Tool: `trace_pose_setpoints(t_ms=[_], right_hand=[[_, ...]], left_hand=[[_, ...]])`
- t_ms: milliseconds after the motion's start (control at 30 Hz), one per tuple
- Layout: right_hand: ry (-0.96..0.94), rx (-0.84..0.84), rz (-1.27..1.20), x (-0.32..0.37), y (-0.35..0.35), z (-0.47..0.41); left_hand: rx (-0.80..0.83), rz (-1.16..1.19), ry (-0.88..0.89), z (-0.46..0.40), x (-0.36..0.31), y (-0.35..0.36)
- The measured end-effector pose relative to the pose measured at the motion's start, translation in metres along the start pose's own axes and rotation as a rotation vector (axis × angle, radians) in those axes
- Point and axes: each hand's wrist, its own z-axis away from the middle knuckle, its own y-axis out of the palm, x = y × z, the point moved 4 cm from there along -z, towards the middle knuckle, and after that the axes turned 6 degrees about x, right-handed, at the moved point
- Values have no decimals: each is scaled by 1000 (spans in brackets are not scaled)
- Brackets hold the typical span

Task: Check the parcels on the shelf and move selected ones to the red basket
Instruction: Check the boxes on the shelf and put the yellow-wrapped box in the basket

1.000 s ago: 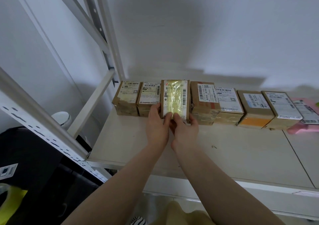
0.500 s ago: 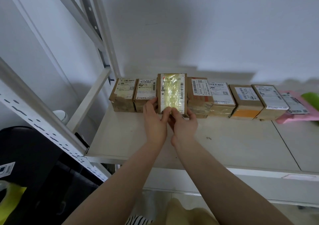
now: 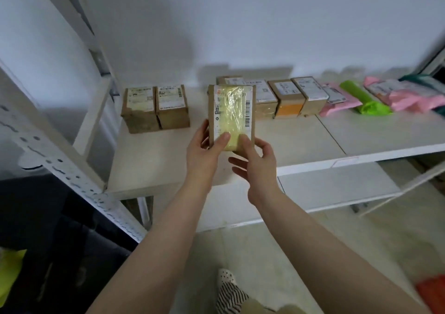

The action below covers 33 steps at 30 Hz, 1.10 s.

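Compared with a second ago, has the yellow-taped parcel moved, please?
Yes. The yellow-taped parcel has left its slot in the row of boxes, lifted toward the person by both hands; a gap remains.

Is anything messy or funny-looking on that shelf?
There is a gap in the row of boxes, right of the two left boxes. The taped parcel is held up in the left hand and right hand. The green bag lies slanted among the pink bags.
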Motion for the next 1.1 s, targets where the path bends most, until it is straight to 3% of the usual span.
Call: trace_pose_setpoints(t_ms=[100, 300, 700, 867, 1100], right_hand=[[-17, 14, 148, 6, -37, 13], [-120, 32, 72, 25, -135, 30], [-96, -409, -39, 37, -434, 99], [-74, -560, -75, 44, -572, 128], [-79, -689, -164, 57, -708, 158]], left_hand=[[57, 26, -44, 23, 7, 20], [279, -53, -115, 49, 23, 100], [804, -203, -262, 143, 111, 372], [941, -232, -348, 196, 158, 503], [1067, -234, -450, 247, 211, 639]])
